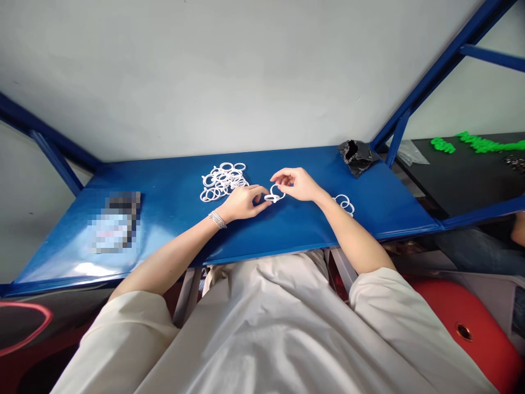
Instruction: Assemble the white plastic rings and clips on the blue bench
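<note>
White plastic rings [275, 195] are held up between my two hands over the blue tabletop. My left hand [245, 202] pinches the lower ring, which lies nearly flat, between thumb and fingers. A second ring stands up from it, and my right hand [298, 184] grips its upper right edge with the fingertips. Whether the two rings are linked or only touch I cannot tell. A loose pile of several similar white rings [222, 175] lies just beyond my left hand. A few more white rings [344, 203] lie to the right, partly hidden by my right forearm.
A blue bench [164, 175] with a grey wall behind it carries everything. At its back right corner sits a crumpled black bag [356, 157]. A blurred-out object [117, 221] lies on the left. Green pieces [484, 143] rest on a dark table at far right, near a red stool [459, 317].
</note>
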`<action>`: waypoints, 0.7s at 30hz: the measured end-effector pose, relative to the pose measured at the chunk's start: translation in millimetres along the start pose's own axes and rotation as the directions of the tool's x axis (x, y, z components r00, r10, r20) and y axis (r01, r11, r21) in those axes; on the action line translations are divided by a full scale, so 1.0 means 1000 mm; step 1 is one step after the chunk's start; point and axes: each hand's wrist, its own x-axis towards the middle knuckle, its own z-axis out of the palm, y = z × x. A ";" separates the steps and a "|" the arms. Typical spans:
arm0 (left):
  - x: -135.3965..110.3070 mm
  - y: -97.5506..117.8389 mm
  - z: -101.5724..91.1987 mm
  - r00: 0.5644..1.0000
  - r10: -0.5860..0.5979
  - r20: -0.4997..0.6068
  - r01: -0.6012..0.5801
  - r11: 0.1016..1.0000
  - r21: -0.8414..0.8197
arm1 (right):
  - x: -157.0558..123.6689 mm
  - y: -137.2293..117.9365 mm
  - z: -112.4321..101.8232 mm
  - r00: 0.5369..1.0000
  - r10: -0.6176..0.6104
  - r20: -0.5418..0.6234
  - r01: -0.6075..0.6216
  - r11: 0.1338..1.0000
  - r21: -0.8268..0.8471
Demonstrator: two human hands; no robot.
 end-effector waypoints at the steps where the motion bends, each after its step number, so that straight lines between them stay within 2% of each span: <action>1: 0.000 -0.001 0.000 1.000 0.000 -0.009 0.000 1.000 -0.004 | 0.000 0.001 0.000 1.000 0.003 -0.010 -0.003 1.000 0.010; 4: 0.001 -0.003 -0.001 0.998 -0.010 -0.056 0.008 1.000 -0.028 | 0.000 0.001 -0.004 0.997 0.015 -0.069 -0.017 0.999 -0.030; 7: 0.002 -0.002 -0.004 0.991 -0.041 -0.125 0.035 0.998 -0.048 | -0.001 -0.001 -0.009 0.994 0.022 -0.107 -0.042 0.982 -0.185; 10: 0.002 0.000 -0.005 0.987 -0.064 -0.150 0.055 0.996 -0.066 | -0.002 -0.002 -0.009 0.995 0.093 0.022 -0.082 0.950 -0.300; 13: 0.002 0.001 -0.005 0.986 -0.075 -0.146 0.061 0.993 -0.096 | -0.002 0.002 -0.006 0.976 0.157 0.150 -0.100 0.938 -0.333; 16: 0.002 0.000 -0.004 0.988 -0.050 -0.147 0.034 0.993 -0.112 | -0.002 0.005 0.000 0.985 0.103 0.138 -0.055 0.948 -0.314; 21: 0.001 -0.003 -0.002 0.985 -0.014 -0.170 -0.005 0.994 -0.112 | -0.003 0.000 0.009 0.994 -0.016 0.106 0.027 0.995 -0.094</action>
